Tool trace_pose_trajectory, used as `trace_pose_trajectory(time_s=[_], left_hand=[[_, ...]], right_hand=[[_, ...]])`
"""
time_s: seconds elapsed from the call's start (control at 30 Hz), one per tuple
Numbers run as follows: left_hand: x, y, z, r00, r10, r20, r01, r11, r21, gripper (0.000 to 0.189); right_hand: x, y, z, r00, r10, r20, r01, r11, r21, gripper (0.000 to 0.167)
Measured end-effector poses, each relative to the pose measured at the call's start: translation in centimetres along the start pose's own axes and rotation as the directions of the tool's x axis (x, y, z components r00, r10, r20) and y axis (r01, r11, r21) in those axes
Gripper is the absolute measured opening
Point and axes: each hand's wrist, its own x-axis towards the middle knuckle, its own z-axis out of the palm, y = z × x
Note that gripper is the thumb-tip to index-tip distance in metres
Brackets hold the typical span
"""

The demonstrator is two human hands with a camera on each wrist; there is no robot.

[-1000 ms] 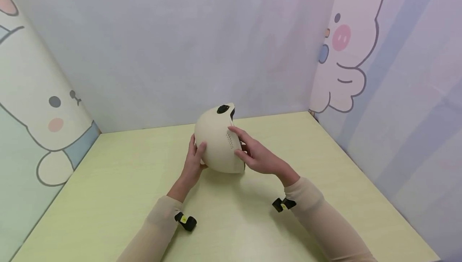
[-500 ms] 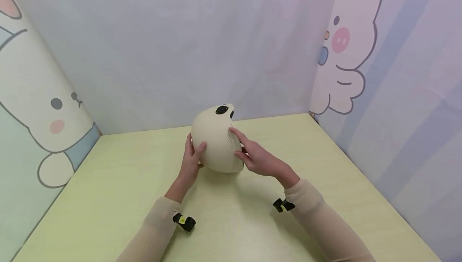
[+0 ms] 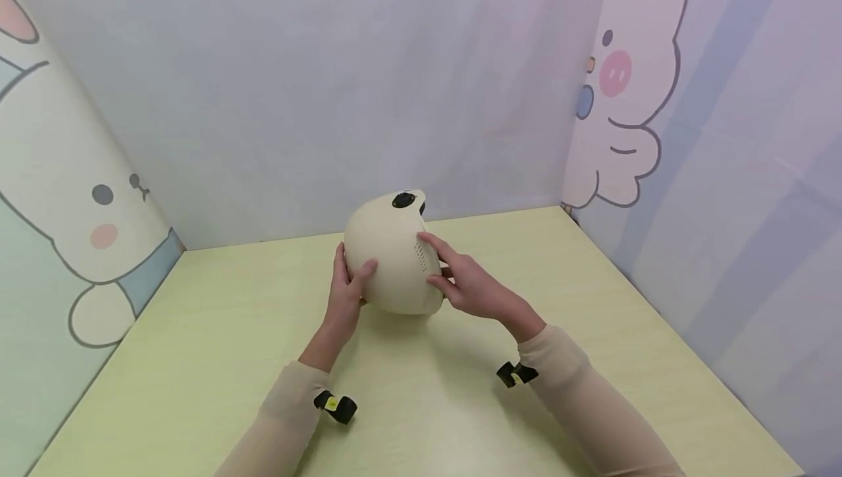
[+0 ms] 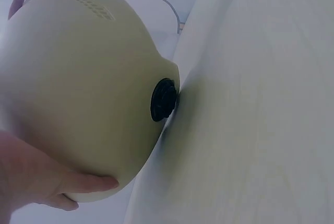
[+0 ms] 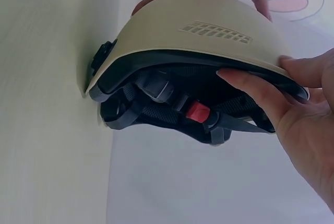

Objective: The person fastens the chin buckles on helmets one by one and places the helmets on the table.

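A cream helmet (image 3: 391, 258) is tipped on its side, with its dome toward the left and its opening toward the right. My left hand (image 3: 344, 298) grips the dome, thumb on the near face and fingers round the far side. At the rim, my right hand (image 3: 476, 287) pinches the edge; in the right wrist view some fingers reach inside the shell. A black round fitting (image 4: 164, 99) near one end of the helmet sits close to the table surface in the left wrist view. Inside the opening hang dark straps with a red buckle piece (image 5: 198, 112). Small vent holes (image 5: 219, 32) run beside the rim.
The pale yellow-green table (image 3: 217, 331) extends to a plain grey-lilac back wall (image 3: 342, 82). Side walls carry cartoon animals, including a rabbit (image 3: 79, 192) on the left. Black wrist cameras (image 3: 337, 407) sit on both sleeves.
The helmet has shifted slightly left and turned a little in my hands, with the left hand moving left along with it. My right hand stays at the rim, nearly still.
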Motion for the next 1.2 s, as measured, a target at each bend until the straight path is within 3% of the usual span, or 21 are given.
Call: trace_pose_trajectory(time_s=[0.33,0.7,0.93,1.2], left_hand=[[-0.1,0.3,0.0,1.0,-0.005,-0.01,0.005,1.0,0.023,0.091],[0.0,-0.1,0.0,0.999,-0.003,-0.035,0.005,0.998,0.055,0.093],[-0.1,0.1,0.1,0.996,-0.077,-0.051,0.078,0.997,0.027,0.094],[0.0,0.1,0.0,0.996,-0.072,-0.059,0.07,0.997,-0.026,0.09]], right_hand=[[0.2,0.7,0.6,1.0,-0.021,-0.018,0.023,0.996,0.084,0.072],[0.2,0.6,0.8,0.999,0.023,-0.039,-0.014,0.98,0.199,0.072],[0.2,0.4,1.1,0.998,0.053,-0.043,-0.04,0.964,0.263,0.072],[0.2,0.5,1.5,0.997,0.056,-0.062,-0.037,0.961,0.275,0.072]])
